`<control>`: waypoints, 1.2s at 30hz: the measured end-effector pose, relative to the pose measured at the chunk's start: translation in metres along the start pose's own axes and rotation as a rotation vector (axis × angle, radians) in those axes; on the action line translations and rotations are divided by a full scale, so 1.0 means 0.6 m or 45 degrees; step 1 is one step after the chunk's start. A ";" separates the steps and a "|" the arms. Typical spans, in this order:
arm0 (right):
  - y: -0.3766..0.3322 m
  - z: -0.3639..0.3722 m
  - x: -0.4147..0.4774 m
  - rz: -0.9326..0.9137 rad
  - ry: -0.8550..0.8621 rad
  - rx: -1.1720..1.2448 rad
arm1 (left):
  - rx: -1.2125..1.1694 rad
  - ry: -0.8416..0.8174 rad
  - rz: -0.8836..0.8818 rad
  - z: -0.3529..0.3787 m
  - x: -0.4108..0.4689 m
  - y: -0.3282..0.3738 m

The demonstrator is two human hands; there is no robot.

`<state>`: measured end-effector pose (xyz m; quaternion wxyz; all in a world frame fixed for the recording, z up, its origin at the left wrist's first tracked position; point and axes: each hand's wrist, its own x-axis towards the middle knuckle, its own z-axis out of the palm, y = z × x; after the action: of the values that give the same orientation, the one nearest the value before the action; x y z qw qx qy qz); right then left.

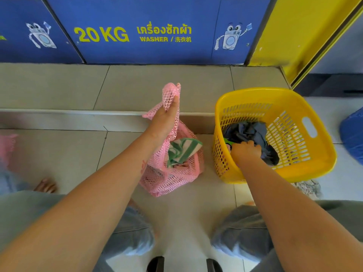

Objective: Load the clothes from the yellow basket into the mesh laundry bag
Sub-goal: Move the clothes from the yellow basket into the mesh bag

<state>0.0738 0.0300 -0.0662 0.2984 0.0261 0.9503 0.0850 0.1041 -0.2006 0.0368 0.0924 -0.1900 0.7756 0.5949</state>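
A pink mesh laundry bag (172, 179) sits on the tiled floor in the middle, holding a green and white striped cloth (181, 151). My left hand (166, 118) grips the bag's upper edge and holds it up. To the right stands the yellow basket (306, 165), tilted toward me, with dark blue-grey clothes (253, 131) inside. My right hand (246, 151) is down in the basket, fingers closed on the dark clothes.
A blue washer panel (137, 34) marked 20 KG and a yellow door frame (290, 36) rise behind a tiled step (78, 118). Something blue (353, 138) sits at the right edge, another pink mesh (7, 146) at the left. My knees fill the bottom.
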 end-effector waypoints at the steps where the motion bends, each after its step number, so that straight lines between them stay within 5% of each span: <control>1: -0.002 0.001 0.004 0.008 -0.005 0.014 | -0.024 0.007 -0.007 -0.002 0.002 -0.002; 6: 0.011 -0.017 0.002 0.029 0.257 0.494 | -0.041 0.052 -0.024 -0.010 -0.005 -0.001; 10: 0.019 -0.048 -0.022 0.034 0.702 0.962 | -0.053 0.097 -0.038 -0.023 -0.014 0.001; 22: 0.004 -0.211 -0.157 -0.239 1.430 1.467 | -0.238 0.181 0.002 -0.083 -0.031 -0.004; 31: -0.029 -0.238 -0.181 -0.434 1.310 1.452 | -0.313 0.184 0.036 -0.097 -0.015 -0.025; 36: -0.089 -0.260 -0.207 -0.783 1.168 1.584 | -0.365 0.230 0.054 -0.112 -0.024 -0.010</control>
<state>0.0864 -0.0579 0.1203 -0.1775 -0.1119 0.8157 -0.5390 0.1251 -0.2634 0.0550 -0.0184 -0.2375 0.6917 0.6818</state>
